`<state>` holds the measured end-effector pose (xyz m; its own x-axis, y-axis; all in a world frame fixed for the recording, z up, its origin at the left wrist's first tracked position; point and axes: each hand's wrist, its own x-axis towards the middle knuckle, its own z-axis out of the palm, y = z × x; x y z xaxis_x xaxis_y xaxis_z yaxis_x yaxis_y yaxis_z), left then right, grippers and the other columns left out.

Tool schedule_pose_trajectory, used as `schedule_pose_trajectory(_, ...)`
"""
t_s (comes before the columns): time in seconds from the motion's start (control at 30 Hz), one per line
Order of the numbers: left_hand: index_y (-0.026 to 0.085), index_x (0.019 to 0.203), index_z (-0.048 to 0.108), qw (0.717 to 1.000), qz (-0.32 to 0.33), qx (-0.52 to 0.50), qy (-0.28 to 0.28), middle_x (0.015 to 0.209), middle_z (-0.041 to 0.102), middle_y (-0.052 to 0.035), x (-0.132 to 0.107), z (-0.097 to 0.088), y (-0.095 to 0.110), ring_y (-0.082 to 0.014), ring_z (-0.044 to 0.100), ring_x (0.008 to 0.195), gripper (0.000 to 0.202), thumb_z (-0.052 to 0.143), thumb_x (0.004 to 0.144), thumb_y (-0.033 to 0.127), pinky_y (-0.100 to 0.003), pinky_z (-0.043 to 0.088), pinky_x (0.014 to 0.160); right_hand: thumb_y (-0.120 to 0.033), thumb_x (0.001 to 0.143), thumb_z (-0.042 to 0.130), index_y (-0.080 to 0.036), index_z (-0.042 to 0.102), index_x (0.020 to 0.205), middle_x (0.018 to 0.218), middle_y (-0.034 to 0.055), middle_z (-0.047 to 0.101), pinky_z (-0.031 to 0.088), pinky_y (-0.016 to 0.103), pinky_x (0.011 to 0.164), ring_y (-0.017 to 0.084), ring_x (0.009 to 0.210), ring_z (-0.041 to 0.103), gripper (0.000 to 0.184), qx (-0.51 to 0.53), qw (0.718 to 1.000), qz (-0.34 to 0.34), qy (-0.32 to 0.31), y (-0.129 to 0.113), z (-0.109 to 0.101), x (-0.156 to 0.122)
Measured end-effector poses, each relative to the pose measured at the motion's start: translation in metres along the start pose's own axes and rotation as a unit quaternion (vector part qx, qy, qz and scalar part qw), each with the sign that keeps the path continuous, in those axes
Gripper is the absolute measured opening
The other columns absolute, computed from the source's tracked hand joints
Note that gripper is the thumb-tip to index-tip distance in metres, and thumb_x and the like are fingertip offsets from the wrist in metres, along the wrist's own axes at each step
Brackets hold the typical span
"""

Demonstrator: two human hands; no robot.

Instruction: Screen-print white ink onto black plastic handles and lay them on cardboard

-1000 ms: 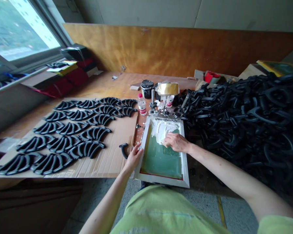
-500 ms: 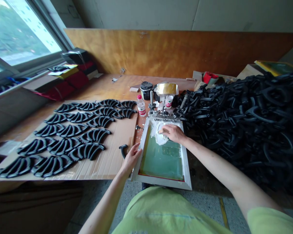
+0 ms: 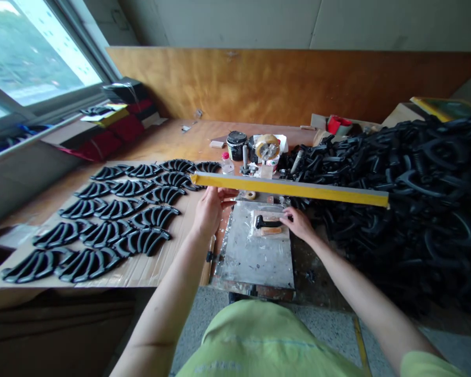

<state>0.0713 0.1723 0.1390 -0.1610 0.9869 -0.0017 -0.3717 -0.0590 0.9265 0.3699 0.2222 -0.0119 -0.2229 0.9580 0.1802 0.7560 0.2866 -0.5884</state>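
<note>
The silkscreen frame (image 3: 290, 189) is lifted and seen edge-on, its yellow-taped underside edge running across the view. My left hand (image 3: 211, 210) is closed at the frame's left end, its fingertips partly hidden under the edge. Below it lies a grey metal base plate (image 3: 255, 262) with a small jig covered in clear tape. A black curved plastic handle (image 3: 270, 223) sits in that jig. My right hand (image 3: 299, 223) pinches the handle's right end between thumb and fingers. Beside the handle is a tan strip (image 3: 270, 231) of the jig.
Rows of black curved handles (image 3: 118, 209) cover a cardboard sheet (image 3: 188, 235) on the left. A big heap of black plastic parts (image 3: 408, 173) rises on the right. Behind the plate stand a bottle (image 3: 226, 163), an ink tub (image 3: 236, 145) and a tape roll (image 3: 268, 147).
The silkscreen frame has swung up from lying flat, uncovering the base plate and jig. My left hand moved up with it. My right hand left the white ink area and came down to the handle.
</note>
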Motion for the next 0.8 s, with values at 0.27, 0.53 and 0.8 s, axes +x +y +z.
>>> schedule_pose_trajectory(0.27, 0.014, 0.112, 0.058, 0.946, -0.318, 0.030, -0.048, 0.095, 0.069, -0.0127, -0.075, 0.001, -0.099, -0.0191, 0.066, 0.077, 0.057, 0.059, 0.077, 0.059, -0.026, 0.052, 0.056, -0.026, 0.086, 0.060, -0.021, 0.066, 0.095, 0.088, 0.0062, 0.060, 0.042, 0.037, 0.085, 0.022, 0.094, 0.051, 0.012, -0.084, 0.986, -0.144, -0.006, -0.086, 0.025, -0.042)
schedule_pose_trajectory(0.53, 0.016, 0.103, 0.054, 0.950, -0.293, 0.106, 0.021, 0.078, 0.066, -0.0042, -0.097, -0.027, -0.119, -0.0152, 0.062, 0.067, 0.055, 0.057, 0.075, 0.063, -0.026, 0.050, 0.060, -0.028, 0.089, 0.055, -0.022, 0.064, 0.105, 0.091, 0.0051, 0.064, 0.045, 0.036, 0.087, 0.020, 0.093, 0.055, 0.019, 0.001, 0.974, -0.225, -0.038, -0.092, 0.028, -0.079)
schedule_pose_trajectory(0.8, 0.024, 0.075, 0.044, 0.889, -0.284, 0.359, -0.020, 0.053, 0.052, 0.0027, -0.100, -0.061, -0.152, -0.0171, 0.052, 0.044, 0.052, 0.040, 0.073, 0.076, -0.027, 0.039, 0.044, -0.011, 0.082, 0.046, -0.020, 0.068, 0.090, 0.094, 0.0076, 0.069, 0.050, 0.036, 0.081, 0.022, 0.089, 0.064, 0.025, 0.039, 0.990, 0.047, 0.124, 0.061, -0.037, 0.016)
